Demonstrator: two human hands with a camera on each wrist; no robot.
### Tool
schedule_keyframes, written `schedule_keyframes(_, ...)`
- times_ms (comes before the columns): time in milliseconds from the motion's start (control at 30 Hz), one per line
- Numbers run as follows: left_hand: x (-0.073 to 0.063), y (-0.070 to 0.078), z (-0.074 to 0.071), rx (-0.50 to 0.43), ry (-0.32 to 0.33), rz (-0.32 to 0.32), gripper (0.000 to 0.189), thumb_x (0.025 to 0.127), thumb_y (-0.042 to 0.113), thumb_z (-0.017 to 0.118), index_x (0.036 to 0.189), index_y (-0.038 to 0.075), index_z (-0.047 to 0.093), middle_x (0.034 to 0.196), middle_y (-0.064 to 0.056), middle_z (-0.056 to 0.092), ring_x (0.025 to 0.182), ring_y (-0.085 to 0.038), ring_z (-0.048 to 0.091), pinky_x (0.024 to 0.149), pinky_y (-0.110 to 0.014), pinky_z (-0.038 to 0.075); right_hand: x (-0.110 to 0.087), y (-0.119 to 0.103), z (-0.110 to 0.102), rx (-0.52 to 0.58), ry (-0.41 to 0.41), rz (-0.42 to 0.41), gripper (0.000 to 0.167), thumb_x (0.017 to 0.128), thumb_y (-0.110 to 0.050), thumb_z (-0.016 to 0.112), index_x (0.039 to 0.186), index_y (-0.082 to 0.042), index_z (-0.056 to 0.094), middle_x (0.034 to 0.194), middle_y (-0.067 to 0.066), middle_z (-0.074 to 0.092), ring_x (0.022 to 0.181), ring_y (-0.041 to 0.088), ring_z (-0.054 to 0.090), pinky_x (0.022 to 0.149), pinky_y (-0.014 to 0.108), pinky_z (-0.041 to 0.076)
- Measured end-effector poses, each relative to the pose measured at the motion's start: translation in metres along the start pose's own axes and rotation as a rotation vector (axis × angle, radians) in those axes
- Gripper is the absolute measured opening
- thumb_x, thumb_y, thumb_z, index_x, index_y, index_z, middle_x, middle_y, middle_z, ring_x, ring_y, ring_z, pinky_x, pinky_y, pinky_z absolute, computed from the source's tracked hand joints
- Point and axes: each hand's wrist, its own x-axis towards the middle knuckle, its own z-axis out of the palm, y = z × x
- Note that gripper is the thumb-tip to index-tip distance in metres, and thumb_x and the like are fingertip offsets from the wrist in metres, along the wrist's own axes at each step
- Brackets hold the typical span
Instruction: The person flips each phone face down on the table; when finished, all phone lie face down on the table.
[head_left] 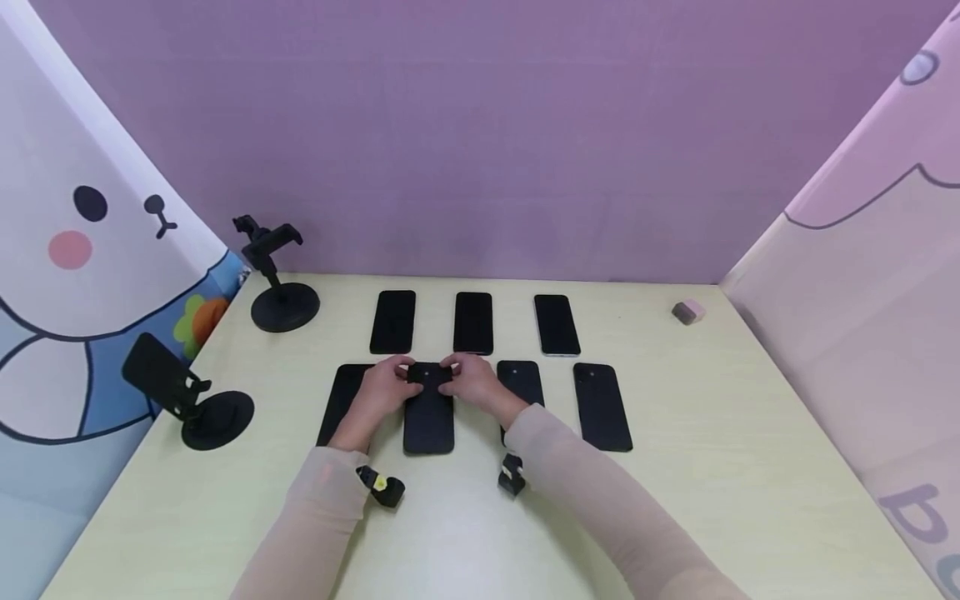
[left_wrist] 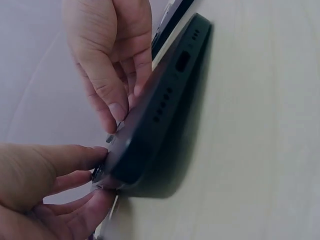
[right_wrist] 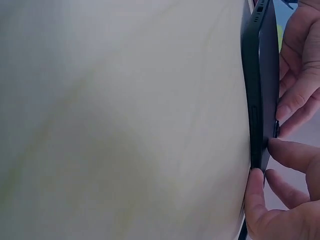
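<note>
We find the black phone second from the left in the nearer row, camera side up, its far end between both hands. The left hand pinches the far left corner between thumb and fingers; the right hand pinches the far right corner likewise. Both arms reach forward in pale sleeves, the left partly covering the leftmost phone. We see the pale table beneath, three more phones in a row behind, two black stands toward the left and a small block at the far right. A purple backdrop rises behind, between cartoon-printed panels.
</note>
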Motion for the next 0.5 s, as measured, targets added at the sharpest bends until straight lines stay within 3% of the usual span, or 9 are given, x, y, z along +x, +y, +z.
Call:
schedule_keyframes(400,-0.0035,0.0023,0.0064,0.106,0.020,0.044,0.042,0.085,0.009,0.074,0.123,-0.005,0.062,0.116,-0.023,0.061,0.096,-0.031,0.059,0.083,-0.045,0.049,0.0000,-0.0019,0.0019,-0.026,0.000,0.005,0.037,0.082,-0.008,0.078,0.117,-0.009,0.068,0.104,0.010,0.063,0.095,0.024,0.058,0.078,0.033,0.048)
schedule_keyframes(500,-0.0042,0.0016,0.0062,0.096,0.022,0.040,0.041,0.085,0.009,0.074,0.122,-0.005,0.063,0.117,-0.022,0.061,0.096,-0.030,0.059,0.083,-0.044,0.049,0.0001,-0.0020,0.0022,-0.036,-0.004,0.004,0.037,0.082,-0.008,0.078,0.117,-0.008,0.067,0.104,0.011,0.063,0.095,0.024,0.057,0.078,0.033,0.048)
